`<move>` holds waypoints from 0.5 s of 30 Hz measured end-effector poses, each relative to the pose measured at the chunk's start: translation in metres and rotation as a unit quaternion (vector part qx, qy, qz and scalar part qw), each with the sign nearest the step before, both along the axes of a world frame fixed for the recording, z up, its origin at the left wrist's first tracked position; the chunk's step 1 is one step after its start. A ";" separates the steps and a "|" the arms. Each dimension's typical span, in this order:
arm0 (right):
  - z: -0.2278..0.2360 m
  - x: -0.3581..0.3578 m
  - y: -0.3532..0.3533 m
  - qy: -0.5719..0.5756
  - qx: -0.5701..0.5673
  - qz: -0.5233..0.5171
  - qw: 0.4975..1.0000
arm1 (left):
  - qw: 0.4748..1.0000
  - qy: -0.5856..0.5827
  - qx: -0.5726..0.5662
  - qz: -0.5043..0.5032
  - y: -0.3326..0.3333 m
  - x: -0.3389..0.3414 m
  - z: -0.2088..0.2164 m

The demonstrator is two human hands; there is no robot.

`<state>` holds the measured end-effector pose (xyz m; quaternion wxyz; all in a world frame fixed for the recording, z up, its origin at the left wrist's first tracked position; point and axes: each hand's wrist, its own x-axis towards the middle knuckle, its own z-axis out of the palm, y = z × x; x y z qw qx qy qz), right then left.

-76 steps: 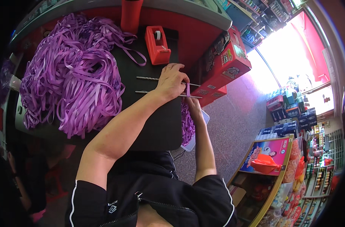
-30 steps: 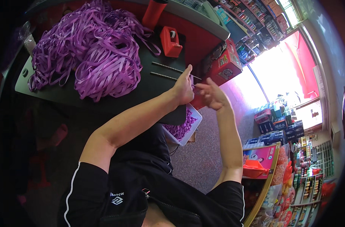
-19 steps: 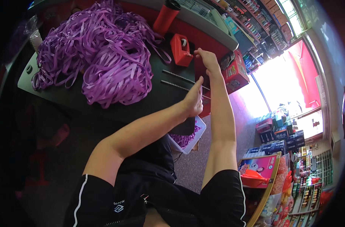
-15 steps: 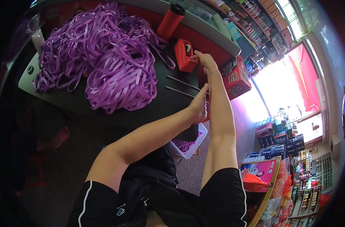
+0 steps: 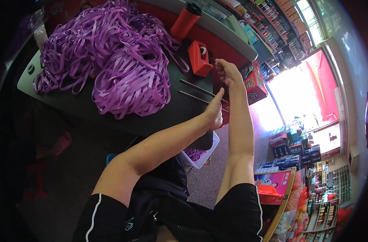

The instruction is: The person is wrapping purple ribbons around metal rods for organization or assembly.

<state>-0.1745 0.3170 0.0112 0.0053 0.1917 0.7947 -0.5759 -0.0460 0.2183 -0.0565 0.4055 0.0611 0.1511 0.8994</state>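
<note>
My right hand [image 5: 228, 74] is held just right of a red tape dispenser [image 5: 199, 59], its fingertips pinched. A strip of tape between them is too small to make out. Lower down, my left hand [image 5: 214, 112] is at the right ends of two thin metal rods [image 5: 198, 86] that stick out over the dark tabletop. One of its digits points up and away; the other fingers are hidden behind the hand, so its grip does not show. A big heap of purple ribbon [image 5: 129, 76] lies on the table to the left.
A red tumbler [image 5: 185, 22] stands behind the dispenser. Right of my right hand is a red box [image 5: 254, 82]. Below the table edge sits a white bin [image 5: 211, 152] with purple ribbon in it. Stacked boxes [image 5: 291, 155] and shelves [image 5: 327, 201] line the right side.
My right hand has moved right, away from the tape dispenser, and its fingers have curled in. My left hand has barely moved.
</note>
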 end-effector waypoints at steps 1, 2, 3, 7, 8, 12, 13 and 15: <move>0.000 0.004 0.000 -0.008 0.001 0.009 1.000 | 1.000 -0.005 -0.009 0.002 0.001 -0.001 0.001; -0.002 0.007 -0.001 -0.016 0.002 0.019 1.000 | 1.000 0.000 -0.006 0.005 0.001 -0.002 0.000; -0.003 0.010 -0.002 -0.024 0.003 0.030 0.999 | 1.000 0.007 -0.004 0.009 0.000 -0.002 -0.002; -0.020 0.015 0.009 -0.038 -0.012 0.047 0.998 | 0.999 0.025 0.047 0.002 -0.005 0.008 0.008; -0.025 0.015 0.011 -0.035 -0.020 0.057 0.998 | 0.998 0.024 0.056 -0.001 -0.006 0.009 0.009; -0.040 0.009 0.005 -0.011 -0.024 0.045 0.999 | 0.997 0.002 0.068 -0.026 -0.002 -0.003 -0.001; -0.042 0.010 0.005 -0.005 -0.017 0.039 0.999 | 0.997 0.000 0.074 -0.034 -0.003 -0.002 0.001; -0.046 0.012 0.006 0.006 -0.004 0.026 1.000 | 0.997 -0.020 0.078 -0.012 -0.003 0.003 0.004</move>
